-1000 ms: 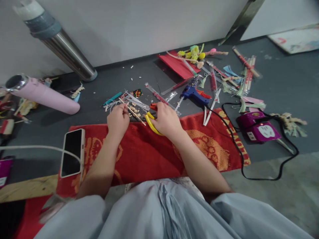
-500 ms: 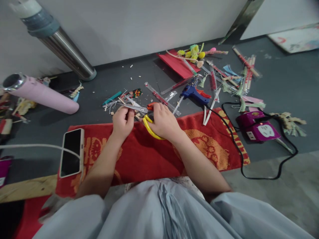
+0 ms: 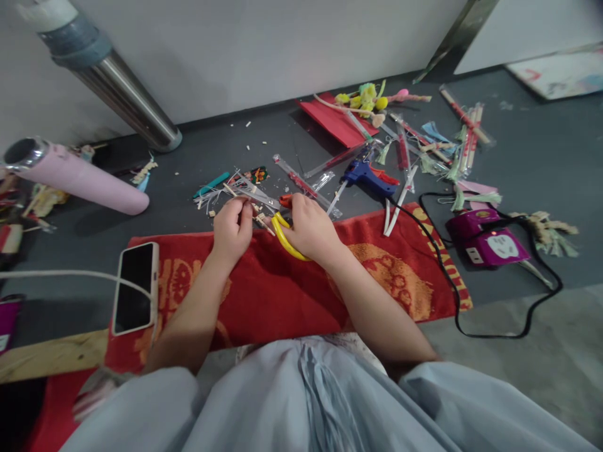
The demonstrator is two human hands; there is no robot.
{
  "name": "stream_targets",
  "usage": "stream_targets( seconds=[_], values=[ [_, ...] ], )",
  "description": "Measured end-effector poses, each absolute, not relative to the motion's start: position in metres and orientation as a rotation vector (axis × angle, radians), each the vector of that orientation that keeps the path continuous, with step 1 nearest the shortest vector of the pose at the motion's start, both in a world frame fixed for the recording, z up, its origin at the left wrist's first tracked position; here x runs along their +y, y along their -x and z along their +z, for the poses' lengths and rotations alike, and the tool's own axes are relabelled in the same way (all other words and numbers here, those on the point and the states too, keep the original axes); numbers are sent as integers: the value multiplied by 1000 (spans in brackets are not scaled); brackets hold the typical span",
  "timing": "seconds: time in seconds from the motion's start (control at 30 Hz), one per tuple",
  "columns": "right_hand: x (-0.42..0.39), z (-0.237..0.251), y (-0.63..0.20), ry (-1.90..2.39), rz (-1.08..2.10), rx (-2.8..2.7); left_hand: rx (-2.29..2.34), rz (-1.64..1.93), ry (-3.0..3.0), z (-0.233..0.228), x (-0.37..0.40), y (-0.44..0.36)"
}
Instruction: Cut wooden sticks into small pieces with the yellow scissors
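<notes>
Presently, the right hand is closed through the yellow loop handles of a pair of scissors, which project from its thumb side toward the left hand; the blades run leftward and are largely hidden among the scraps, so whether they are parted cannot be told. The left hand is pinched shut, thumb against fingertips, on a thin wooden stick that lies slanted between the two hands, just ahead of the scissor handles. Both hands rest at the far edge of a red towel with an orange pattern, spread on the dark floor. Beyond the fingers lies a litter of clear wrappers and small wood offcuts. A blue glue gun lies to the right of the hands, well apart from them, its black cord running to a purple power strip. A smartphone sits on the towel's left end, near the left forearm, with a white cable attached. A pink flask lies on its side at far left.
</notes>
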State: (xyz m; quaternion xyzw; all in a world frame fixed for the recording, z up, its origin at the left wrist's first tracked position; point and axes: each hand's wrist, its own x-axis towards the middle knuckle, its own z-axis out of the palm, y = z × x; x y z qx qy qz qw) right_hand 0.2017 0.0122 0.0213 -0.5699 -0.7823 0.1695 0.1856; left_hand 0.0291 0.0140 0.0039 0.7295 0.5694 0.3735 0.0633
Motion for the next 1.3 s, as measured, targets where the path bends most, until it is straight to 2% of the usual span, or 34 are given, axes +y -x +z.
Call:
stream_targets(
  seconds=[1.3],
  values=[
    [10, 22, -204, 1516, 514, -2222, 1688, 1074, -2248, 7, 14, -28]
  ],
)
